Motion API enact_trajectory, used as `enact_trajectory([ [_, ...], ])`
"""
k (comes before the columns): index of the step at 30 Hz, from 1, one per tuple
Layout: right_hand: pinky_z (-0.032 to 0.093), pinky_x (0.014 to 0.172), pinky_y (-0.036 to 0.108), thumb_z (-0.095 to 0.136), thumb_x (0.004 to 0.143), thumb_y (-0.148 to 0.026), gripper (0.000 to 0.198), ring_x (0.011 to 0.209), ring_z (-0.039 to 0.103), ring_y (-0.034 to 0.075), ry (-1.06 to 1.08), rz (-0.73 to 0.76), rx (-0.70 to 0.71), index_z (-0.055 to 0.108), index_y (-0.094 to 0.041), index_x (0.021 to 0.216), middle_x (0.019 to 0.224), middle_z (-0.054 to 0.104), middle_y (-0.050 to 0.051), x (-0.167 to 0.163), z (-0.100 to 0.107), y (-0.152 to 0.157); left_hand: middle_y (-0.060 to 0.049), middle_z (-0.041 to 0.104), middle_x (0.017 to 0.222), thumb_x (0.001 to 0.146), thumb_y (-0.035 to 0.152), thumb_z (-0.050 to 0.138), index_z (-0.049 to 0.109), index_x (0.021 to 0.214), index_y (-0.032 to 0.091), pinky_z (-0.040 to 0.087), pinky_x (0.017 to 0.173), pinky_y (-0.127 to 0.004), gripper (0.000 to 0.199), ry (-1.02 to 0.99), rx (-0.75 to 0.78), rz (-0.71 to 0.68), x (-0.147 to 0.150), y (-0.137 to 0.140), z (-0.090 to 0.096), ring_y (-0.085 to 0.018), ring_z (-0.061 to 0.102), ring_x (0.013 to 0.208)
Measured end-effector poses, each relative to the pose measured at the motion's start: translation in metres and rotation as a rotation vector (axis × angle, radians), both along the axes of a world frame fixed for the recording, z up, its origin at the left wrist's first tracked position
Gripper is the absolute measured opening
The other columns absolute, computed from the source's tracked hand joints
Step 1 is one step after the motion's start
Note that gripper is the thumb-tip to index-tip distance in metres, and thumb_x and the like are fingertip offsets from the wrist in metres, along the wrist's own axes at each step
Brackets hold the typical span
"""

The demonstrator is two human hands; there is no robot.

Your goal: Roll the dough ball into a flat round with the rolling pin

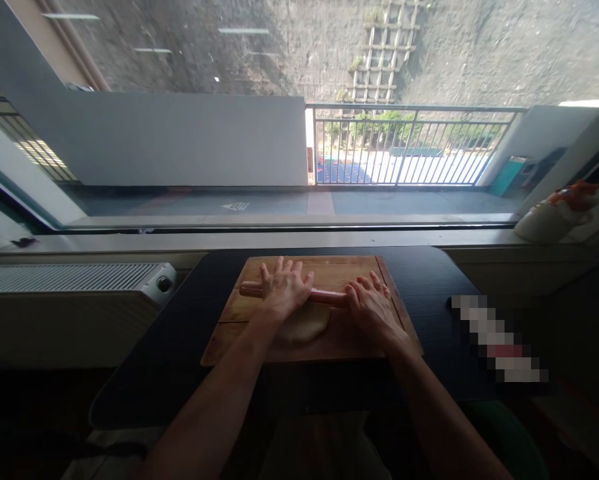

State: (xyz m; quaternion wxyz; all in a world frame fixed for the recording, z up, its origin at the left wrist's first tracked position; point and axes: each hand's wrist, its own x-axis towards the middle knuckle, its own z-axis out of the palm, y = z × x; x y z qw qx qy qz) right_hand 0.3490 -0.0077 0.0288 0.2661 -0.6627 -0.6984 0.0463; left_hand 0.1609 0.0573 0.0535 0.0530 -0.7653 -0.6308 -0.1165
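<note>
A wooden rolling pin [326, 295] lies across a pale, rounded sheet of dough [306, 325] on a wooden board [349, 343]. My left hand [285, 288] rests palm down over the pin's left part, its fingers stretched out and spread beyond it. Over the right end of the pin lies my right hand [372, 303], with fingers reaching forward, slightly apart, and not wrapped round it. Both hands touch the pin from above. The dough shows mostly on the near side of the pin, and my left wrist and forearm hide part of it.
The board sits on a black table [169, 360] against a windowsill [259, 241]. On the left is a white radiator [79, 280]. A pixelated object [499, 340] lies at the table's right, and a white pot [549, 220] stands on the sill's right end.
</note>
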Motion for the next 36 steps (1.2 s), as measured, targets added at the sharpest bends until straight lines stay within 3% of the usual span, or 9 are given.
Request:
enact_trajectory([
  [2,0.022,0.102,0.055,0.03,0.093,-0.036,0.034,0.133,0.024,0.029,0.004,-0.002,-0.008,0.061,-0.025,0.1,0.124,0.053,0.006,0.0,0.001,-0.001,-0.01,0.05,0.132,0.087,0.05,0.022,0.052,0.124,0.019,0.012,0.104,-0.061,0.056,0.006,-0.026,-0.011,-0.001,0.001,-0.001,-0.031,0.029,0.131],
  [7,0.022,0.103,0.053,0.033,0.092,-0.038,0.035,0.134,0.021,0.029,0.0,0.019,0.029,0.053,-0.024,0.118,0.131,0.048,0.007,-0.001,-0.007,-0.01,-0.008,0.051,0.132,0.088,0.05,0.02,0.053,0.122,0.022,0.01,0.105,-0.06,0.055,0.043,0.03,-0.062,-0.002,-0.003,-0.003,-0.029,0.027,0.132],
  [13,0.021,0.103,0.052,0.026,0.094,-0.039,0.04,0.133,0.022,0.029,-0.021,-0.033,-0.08,0.063,-0.024,0.1,0.13,0.049,0.006,0.003,0.003,0.005,-0.007,0.049,0.135,0.087,0.053,0.02,0.05,0.125,0.022,0.013,0.104,-0.061,0.058,0.014,-0.158,-0.003,0.007,0.012,0.005,-0.03,0.027,0.133],
  [19,0.018,0.108,0.043,0.028,0.093,-0.041,0.046,0.136,0.014,0.022,-0.068,-0.015,-0.027,0.041,-0.021,0.132,0.139,0.04,0.005,-0.003,-0.003,-0.024,-0.005,0.049,0.135,0.089,0.051,0.018,0.052,0.123,0.024,0.01,0.106,-0.056,0.056,0.057,0.014,-0.089,-0.003,-0.012,-0.004,-0.027,0.024,0.134],
  [25,0.018,0.106,0.045,0.023,0.094,-0.042,0.044,0.136,0.017,0.025,-0.093,-0.046,-0.1,0.054,-0.024,0.119,0.138,0.041,0.005,0.0,0.007,-0.007,-0.005,0.047,0.136,0.088,0.053,0.02,0.049,0.126,0.023,0.013,0.105,-0.058,0.057,0.01,-0.142,-0.035,0.007,0.014,0.003,-0.028,0.026,0.133],
  [32,0.015,0.108,0.043,0.026,0.093,-0.043,0.044,0.137,0.012,0.022,-0.121,0.031,-0.049,0.043,-0.027,0.13,0.141,0.038,0.001,0.0,0.005,-0.018,-0.004,0.046,0.137,0.09,0.049,0.017,0.049,0.127,0.023,0.013,0.108,-0.052,0.055,0.019,0.059,-0.11,-0.011,-0.023,-0.011,-0.025,0.027,0.133],
  [36,0.017,0.106,0.046,0.023,0.093,-0.046,0.044,0.136,0.014,0.025,-0.127,-0.009,-0.107,0.052,-0.025,0.121,0.139,0.039,0.004,0.002,0.012,0.011,-0.006,0.048,0.135,0.089,0.051,0.018,0.049,0.127,0.022,0.018,0.105,-0.055,0.056,-0.003,0.009,-0.066,-0.007,-0.001,-0.006,-0.027,0.028,0.132],
])
